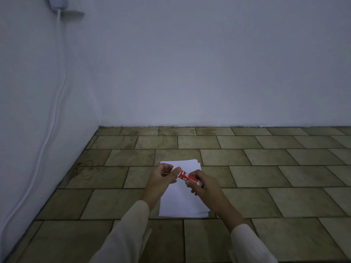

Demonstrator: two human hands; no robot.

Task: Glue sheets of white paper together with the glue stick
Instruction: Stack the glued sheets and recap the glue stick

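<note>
A small stack of white paper sheets point(181, 205) lies flat on the tiled floor in front of me. Above its far half I hold a red glue stick point(187, 177) with white lettering, tilted up to the left. My right hand point(204, 186) grips its lower body, where a white base end shows. My left hand point(163, 177) pinches the stick's upper end, which its fingers hide. Both hands hover just above the paper. Cream sleeves cover both forearms.
The floor point(284, 177) is olive-brown tile. A pale wall point(209, 73) rises beyond the paper, and another on the left carries a white cable point(55, 103) running down from a fixture near the top corner.
</note>
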